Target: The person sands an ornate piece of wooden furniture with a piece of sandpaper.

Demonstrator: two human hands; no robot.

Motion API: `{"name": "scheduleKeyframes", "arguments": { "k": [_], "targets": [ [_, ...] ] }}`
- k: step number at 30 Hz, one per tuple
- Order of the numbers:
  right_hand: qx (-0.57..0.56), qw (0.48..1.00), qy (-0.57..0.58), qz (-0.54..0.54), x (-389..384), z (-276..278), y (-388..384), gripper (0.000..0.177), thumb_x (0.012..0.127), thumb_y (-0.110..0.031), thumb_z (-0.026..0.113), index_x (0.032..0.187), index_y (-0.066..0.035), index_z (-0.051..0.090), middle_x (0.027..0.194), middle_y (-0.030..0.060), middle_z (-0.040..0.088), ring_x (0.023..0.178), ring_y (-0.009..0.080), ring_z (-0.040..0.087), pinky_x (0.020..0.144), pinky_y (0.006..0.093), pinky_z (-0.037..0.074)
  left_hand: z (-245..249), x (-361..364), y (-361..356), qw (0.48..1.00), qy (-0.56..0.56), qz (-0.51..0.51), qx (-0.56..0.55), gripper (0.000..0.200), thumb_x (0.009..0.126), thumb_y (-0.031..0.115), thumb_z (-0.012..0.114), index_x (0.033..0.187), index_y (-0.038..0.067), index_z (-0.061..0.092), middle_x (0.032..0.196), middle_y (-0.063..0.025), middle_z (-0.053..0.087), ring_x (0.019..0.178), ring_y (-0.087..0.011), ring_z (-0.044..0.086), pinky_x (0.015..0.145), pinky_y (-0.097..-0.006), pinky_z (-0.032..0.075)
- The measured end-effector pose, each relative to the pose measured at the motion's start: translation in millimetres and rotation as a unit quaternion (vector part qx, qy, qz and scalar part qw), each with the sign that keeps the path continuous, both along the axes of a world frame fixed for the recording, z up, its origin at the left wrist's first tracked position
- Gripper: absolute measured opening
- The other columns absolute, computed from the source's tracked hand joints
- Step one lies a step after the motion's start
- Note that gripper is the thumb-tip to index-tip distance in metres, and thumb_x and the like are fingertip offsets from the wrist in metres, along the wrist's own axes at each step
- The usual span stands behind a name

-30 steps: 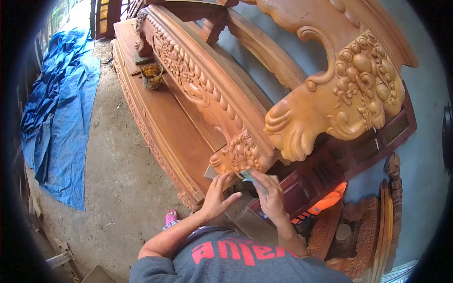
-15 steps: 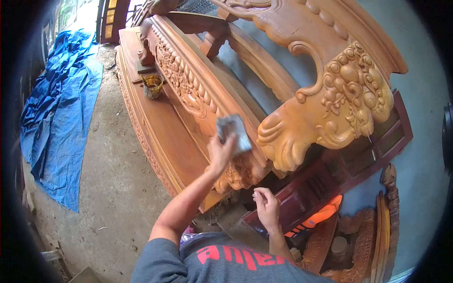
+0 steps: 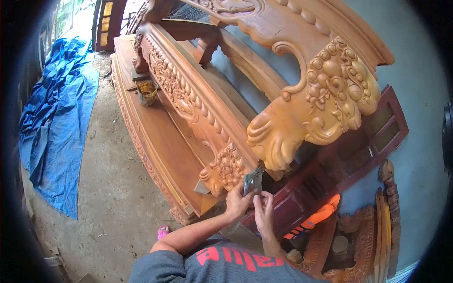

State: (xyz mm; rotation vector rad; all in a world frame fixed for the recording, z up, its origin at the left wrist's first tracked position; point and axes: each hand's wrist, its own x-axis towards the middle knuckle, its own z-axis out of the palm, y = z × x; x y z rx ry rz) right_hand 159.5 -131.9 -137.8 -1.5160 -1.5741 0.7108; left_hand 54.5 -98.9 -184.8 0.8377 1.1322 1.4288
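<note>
My left hand grips a small folded grey sheet, which looks like sandpaper, with a dark, shiny face. It is held upright just in front of the carved end of a wooden furniture piece. Close beside it, my right hand has its fingers curled together near the sheet's lower edge. Whether those fingertips hold the sheet or something else is hidden. Above the hands, a large carved wooden leg with a claw foot juts in from the upper right.
A small yellowish basket stands on the long wooden panel. A blue tarp covers floor at left. Dark red door panels lean at right, with an orange item and carved wood parts below.
My left hand has brought the grey sheet down off the carved rail, towards my body and beside my right hand. The view has shifted slightly.
</note>
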Motion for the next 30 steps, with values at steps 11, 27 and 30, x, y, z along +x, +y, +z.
{"name": "scheduleKeyframes", "arguments": {
  "k": [11,27,30],
  "targets": [
    [0.166,0.844,-0.467,0.207,-21.7,27.1,10.7,0.09,0.072,-0.017,0.078,0.153,-0.022,0.038,0.155,0.0197,0.033,0.144,0.0449,0.028,0.113,0.057,0.026,-37.6,-34.5,6.4,0.983,-0.089,-0.159,0.003,0.039,0.104,0.031,0.048,0.126,0.002,0.061,0.118,-0.0093,0.064,0.111,-0.0199,0.058,0.097,-0.0359,0.047],
    [0.372,0.793,-0.391,0.283,62.3,3.6,131.3,0.075,0.073,0.006,0.066,0.134,-0.038,0.062,0.14,-0.0011,0.053,0.129,0.0348,0.044,0.106,0.0472,0.041,31.9,-74.2,14.2,0.905,0.365,0.101,0.192,0.05,0.096,0.032,0.061,0.137,0.007,0.05,0.136,-0.0207,0.049,0.127,-0.0401,0.046,0.106,-0.0501,0.037],
    [0.352,0.834,-0.345,0.247,84.6,-12.0,156.5,0.068,0.077,0.007,0.065,0.135,-0.029,0.062,0.138,0.005,0.054,0.126,0.0369,0.047,0.106,0.0488,0.042,36.6,-83.5,30.4,0.88,0.409,0.113,0.213,0.058,0.096,0.032,0.061,0.144,0.006,0.043,0.141,-0.0218,0.046,0.132,-0.0411,0.042,0.109,-0.0523,0.033]
  ]
}}
